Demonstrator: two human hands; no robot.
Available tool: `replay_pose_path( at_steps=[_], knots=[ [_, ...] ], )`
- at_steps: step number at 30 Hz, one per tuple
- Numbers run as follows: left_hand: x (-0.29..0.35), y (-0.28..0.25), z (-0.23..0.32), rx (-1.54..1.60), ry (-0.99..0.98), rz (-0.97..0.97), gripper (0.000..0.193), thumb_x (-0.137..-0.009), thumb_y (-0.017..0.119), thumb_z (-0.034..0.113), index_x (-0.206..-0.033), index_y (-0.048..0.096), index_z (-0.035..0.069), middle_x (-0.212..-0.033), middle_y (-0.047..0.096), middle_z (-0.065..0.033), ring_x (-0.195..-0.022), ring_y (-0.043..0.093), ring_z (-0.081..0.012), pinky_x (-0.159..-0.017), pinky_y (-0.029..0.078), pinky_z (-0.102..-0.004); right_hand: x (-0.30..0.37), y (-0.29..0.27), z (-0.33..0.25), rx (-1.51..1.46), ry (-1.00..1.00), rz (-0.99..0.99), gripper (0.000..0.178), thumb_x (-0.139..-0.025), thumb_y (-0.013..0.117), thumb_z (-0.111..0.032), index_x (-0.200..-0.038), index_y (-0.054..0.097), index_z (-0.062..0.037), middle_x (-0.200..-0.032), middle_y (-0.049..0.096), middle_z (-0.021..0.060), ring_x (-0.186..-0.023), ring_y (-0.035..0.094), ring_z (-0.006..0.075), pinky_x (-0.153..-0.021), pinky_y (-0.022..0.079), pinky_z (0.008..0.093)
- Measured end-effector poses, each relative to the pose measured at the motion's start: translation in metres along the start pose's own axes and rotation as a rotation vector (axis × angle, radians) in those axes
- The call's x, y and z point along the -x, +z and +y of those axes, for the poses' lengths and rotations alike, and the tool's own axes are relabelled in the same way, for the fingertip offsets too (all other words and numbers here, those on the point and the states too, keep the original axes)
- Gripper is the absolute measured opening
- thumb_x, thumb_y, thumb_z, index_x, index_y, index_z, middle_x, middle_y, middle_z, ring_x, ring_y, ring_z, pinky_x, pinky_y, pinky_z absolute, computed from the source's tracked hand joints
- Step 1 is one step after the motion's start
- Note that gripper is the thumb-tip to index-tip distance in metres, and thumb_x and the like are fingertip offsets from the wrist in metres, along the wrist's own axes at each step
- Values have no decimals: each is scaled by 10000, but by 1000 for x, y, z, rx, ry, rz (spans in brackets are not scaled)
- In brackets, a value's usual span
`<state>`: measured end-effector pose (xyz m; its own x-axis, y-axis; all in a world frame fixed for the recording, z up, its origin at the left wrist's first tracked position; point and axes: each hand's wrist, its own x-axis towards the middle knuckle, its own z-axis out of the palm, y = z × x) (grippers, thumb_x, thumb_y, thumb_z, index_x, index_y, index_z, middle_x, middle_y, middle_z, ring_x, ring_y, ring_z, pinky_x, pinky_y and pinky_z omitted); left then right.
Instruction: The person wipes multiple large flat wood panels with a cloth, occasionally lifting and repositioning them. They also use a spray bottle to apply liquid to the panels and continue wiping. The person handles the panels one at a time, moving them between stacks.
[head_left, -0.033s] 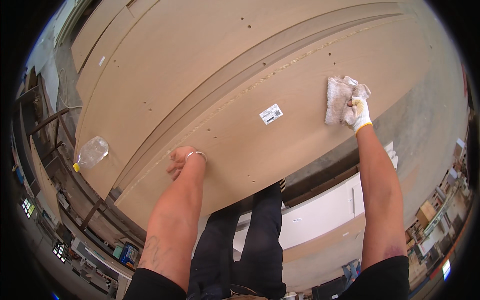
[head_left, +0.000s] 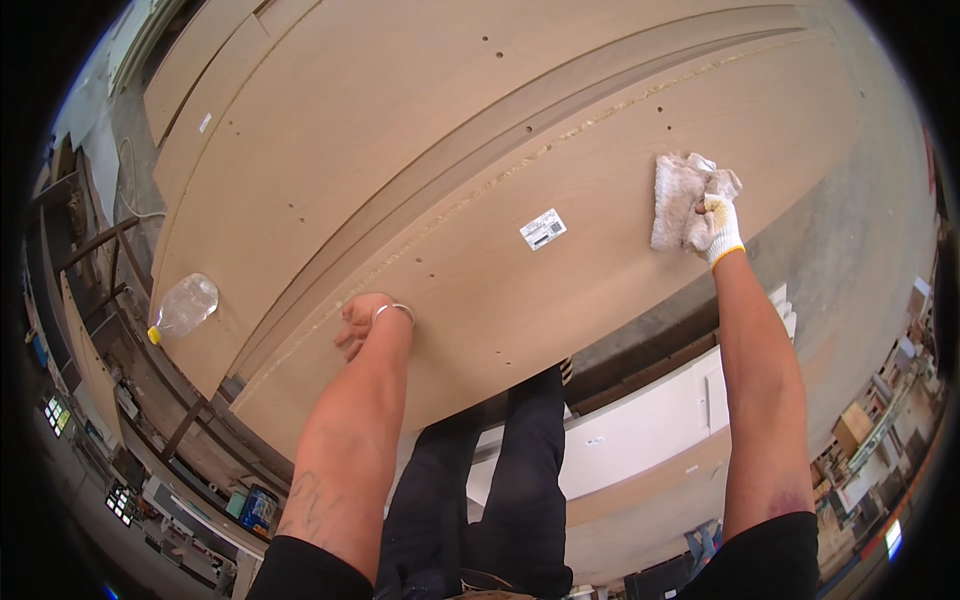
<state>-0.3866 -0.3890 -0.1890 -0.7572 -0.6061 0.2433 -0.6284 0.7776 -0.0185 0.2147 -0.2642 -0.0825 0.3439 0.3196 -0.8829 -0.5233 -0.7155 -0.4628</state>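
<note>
1. The right hand [head_left: 717, 226] wears a white knit glove with a yellow cuff and is closed on a crumpled white rag [head_left: 680, 196], pressing it down on the board.
2. The rag lies on the right part of the big light-brown board [head_left: 600, 130], near its right near edge; most of the cloth spreads out to the left of the gloved fingers.
3. The left hand [head_left: 362, 322] is bare, with a thin metal bangle [head_left: 392, 309] at the wrist. It rests flat on the board near its near-left edge, fingers loosely bent and gripping nothing.
4. The two hands are well apart, with a small white label [head_left: 543, 229] stuck on the board between them, a little farther away than both.
5. A long shallow groove [head_left: 560, 100] runs across the board from near left to far right, with a pale rough line along its nearer side. Small dark drilled holes [head_left: 528, 128] dot the surface.
6. A clear plastic bottle [head_left: 186, 304] with a yellow cap lies on its side at the left end of the board, well to the left of the bare hand.
7. Below the near edge of the board show the person's dark trousers [head_left: 520, 470] and a white panel [head_left: 640, 430] lying lower down, to the right of the legs.
8. More light-brown boards [head_left: 190, 70] lie at the far left.
</note>
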Motion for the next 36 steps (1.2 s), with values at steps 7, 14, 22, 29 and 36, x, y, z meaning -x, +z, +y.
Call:
replay_pose_path(
  at_steps=[7,14,22,29,36],
  knots=[
    [-21,49,-23,-180,168,46,555,-964,457,489,-1483,432,294,-1532,418,77,-1399,369,-125,-1177,227,-429,0,2,1,-30,-15,-29,169,-689,585,-96,-832,506,-55,-766,542,122,-625,544,336,-569,523,475],
    [-34,103,-47,-393,240,71,536,-964,460,474,-1458,455,266,-1509,437,46,-1379,388,-149,-1164,247,-436,-20,-8,6,-26,-21,28,151,-684,585,-84,-790,500,-18,-813,550,163,-681,539,378,-659,549,486],
    [-15,44,-35,-683,336,86,516,-965,464,457,-1430,482,235,-1482,460,10,-1355,411,-177,-1149,269,-445,-25,-16,2,-15,20,-82,380,-659,557,-81,-1032,540,-9,-975,602,183,-906,606,430,-854,556,543],
    [19,-37,-16,-931,420,99,501,-965,467,442,-1405,506,207,-1459,480,-22,-1335,430,-201,-1136,289,-452,-15,-4,1,-1,-58,-97,387,-651,558,-96,-1031,545,-22,-1001,616,181,-927,619,435,-874,557,566],
    [8,4,-19,-1107,508,149,488,-965,470,427,-1381,529,179,-1436,500,-53,-1314,450,-225,-1123,308,-459,5,13,-4,-67,-47,-151,338,-694,571,-63,-1031,543,-78,-957,590,149,-861,607,394,-902,553,551]
  ],
)
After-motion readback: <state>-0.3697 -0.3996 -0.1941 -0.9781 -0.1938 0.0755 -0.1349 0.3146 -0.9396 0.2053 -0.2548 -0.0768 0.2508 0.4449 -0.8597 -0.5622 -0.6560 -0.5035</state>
